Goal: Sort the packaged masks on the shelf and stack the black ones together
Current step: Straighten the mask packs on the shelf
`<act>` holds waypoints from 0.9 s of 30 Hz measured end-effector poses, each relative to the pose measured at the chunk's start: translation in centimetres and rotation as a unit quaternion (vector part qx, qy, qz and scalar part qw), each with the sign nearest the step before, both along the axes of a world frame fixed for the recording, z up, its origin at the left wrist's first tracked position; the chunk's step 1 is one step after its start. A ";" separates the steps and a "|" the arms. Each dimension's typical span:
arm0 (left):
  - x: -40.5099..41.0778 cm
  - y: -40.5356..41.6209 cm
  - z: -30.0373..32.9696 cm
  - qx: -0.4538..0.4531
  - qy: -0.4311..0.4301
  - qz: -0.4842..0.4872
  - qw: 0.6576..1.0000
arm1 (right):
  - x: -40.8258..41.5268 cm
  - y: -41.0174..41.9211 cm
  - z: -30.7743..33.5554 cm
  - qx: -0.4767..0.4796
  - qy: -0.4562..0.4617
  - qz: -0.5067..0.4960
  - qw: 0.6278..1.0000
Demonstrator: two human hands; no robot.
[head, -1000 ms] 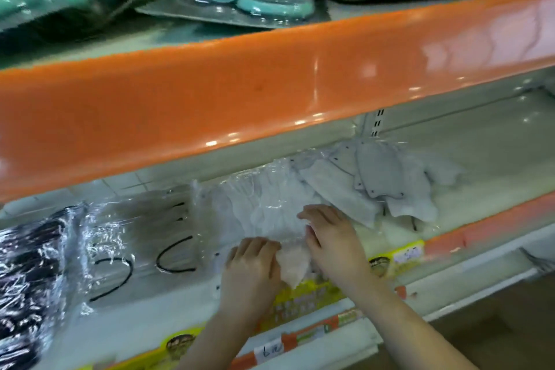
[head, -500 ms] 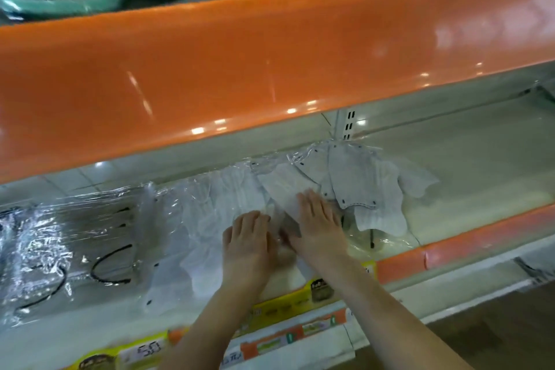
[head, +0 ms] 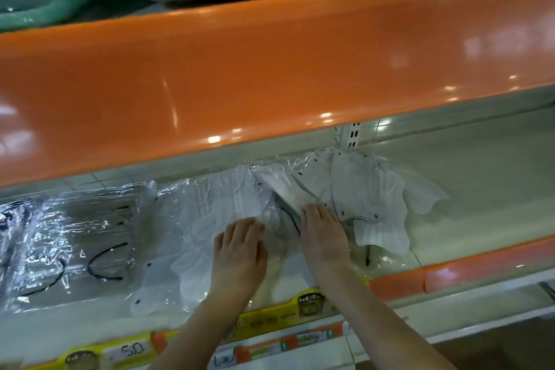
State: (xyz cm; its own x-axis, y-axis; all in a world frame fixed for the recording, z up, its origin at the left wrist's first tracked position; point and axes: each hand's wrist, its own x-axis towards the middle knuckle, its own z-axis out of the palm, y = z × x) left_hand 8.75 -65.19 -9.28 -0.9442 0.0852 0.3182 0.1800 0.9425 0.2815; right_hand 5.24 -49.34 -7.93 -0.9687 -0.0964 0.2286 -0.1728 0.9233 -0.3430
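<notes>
Pressing flat on the wrapped pale masks [head: 216,219] mid-shelf, left hand [head: 238,252] and right hand [head: 324,237] grasp nothing. Black-looped packs [head: 75,243] left of the left hand seem unstacked; sorting has barely begun.

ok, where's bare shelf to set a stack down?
Free: the bare shelf right of the grey masks, back to the wall and forward to the orange lip. Crowded: middle, where both hands, left hand and right hand, rest on wrapped white masks; clear wrappers fill the left.
</notes>
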 end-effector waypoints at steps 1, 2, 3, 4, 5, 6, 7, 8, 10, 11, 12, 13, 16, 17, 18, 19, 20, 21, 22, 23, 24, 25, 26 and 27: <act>0.0 0.1 0.1 0.002 -0.003 0.002 1.000 | 0.2 0.1 0.3 -0.023 0.017 -0.002 1.000; 0.1 0.1 0.2 0.004 -0.009 0.003 1.000 | 0.2 0.2 0.5 -0.072 0.030 -0.017 0.997; 0.1 0.1 0.2 0.004 -0.016 0.004 1.000 | 0.4 0.4 0.8 -0.141 0.000 -0.031 0.990; 0.0 0.1 0.3 0.004 -0.025 0.005 1.000 | 0.6 0.6 0.9 -0.204 -0.016 -0.034 0.978; -0.1 0.1 0.4 0.006 -0.036 0.008 0.999 | 0.7 0.8 1.0 -0.262 -0.043 -0.024 0.964; -0.1 0.2 0.5 0.010 -0.050 0.015 0.999 | 0.8 1.2 1.0 -0.309 -0.061 -0.020 0.949; -0.2 0.4 0.8 0.017 -0.062 0.023 0.998 | 0.8 1.4 1.5 -0.356 -0.073 -0.018 0.931; -0.4 0.6 1.1 0.026 -0.076 0.031 0.996 | 0.7 1.6 2.0 -0.389 -0.087 -0.021 0.917; -0.8 1.0 2.0 0.064 -0.101 0.047 0.992 | 0.5 1.9 3.2 -0.446 -0.109 -0.024 0.888; -0.9 1.3 2.5 0.093 -0.114 0.048 0.988 | 0.3 2.0 3.6 -0.473 -0.120 -0.023 0.872; -1.0 1.5 3.1 0.126 -0.123 0.041 0.984 | 0.1 2.2 4.0 -0.491 -0.128 -0.018 0.861; -1.1 1.8 3.6 0.156 -0.127 0.032 0.979 | 0.0 2.3 4.4 -0.507 -0.133 -0.010 0.852; -1.3 2.3 4.4 0.172 -0.141 0.019 0.975 | 0.3 2.8 5.8 -0.578 -0.133 0.002 0.805; -1.3 2.5 4.5 0.164 -0.146 0.018 0.975 | 0.4 3.0 6.3 -0.622 -0.136 0.002 0.771; -1.3 2.6 4.5 0.153 -0.153 0.021 0.976 | 0.3 3.2 6.7 -0.667 -0.139 -0.003 0.731; -1.4 2.6 4.4 0.146 -0.162 0.027 0.976 | 0.3 3.5 7.1 -0.714 -0.144 -0.011 0.685; -1.4 2.5 4.3 0.147 -0.167 0.036 0.974 | 0.1 3.8 7.2 -0.756 -0.147 -0.019 0.638; -1.5 2.4 4.2 0.154 -0.170 0.043 0.972 | 0.0 4.2 7.3 -0.792 -0.154 -0.027 0.590; -1.5 2.3 4.1 0.165 -0.170 0.045 0.970 | -0.2 4.5 7.2 -0.815 -0.159 -0.035 0.557; -1.6 2.3 4.2 0.181 -0.164 0.043 0.969 | -0.2 4.8 7.1 -0.830 -0.165 -0.042 0.531; -1.6 2.3 4.3 0.202 -0.157 0.038 0.966 | -0.3 5.1 6.8 -0.839 -0.168 -0.053 0.515; -1.6 2.5 4.6 0.233 -0.150 0.035 0.960 | -0.2 5.2 6.5 -0.841 -0.172 -0.063 0.509; -1.5 2.6 5.1 0.271 -0.148 0.037 0.950 | 0.0 5.2 6.0 -0.832 -0.173 -0.075 0.522; -1.5 2.8 5.5 0.308 -0.149 0.038 0.939 | 0.1 5.2 5.4 -0.808 -0.178 -0.089 0.555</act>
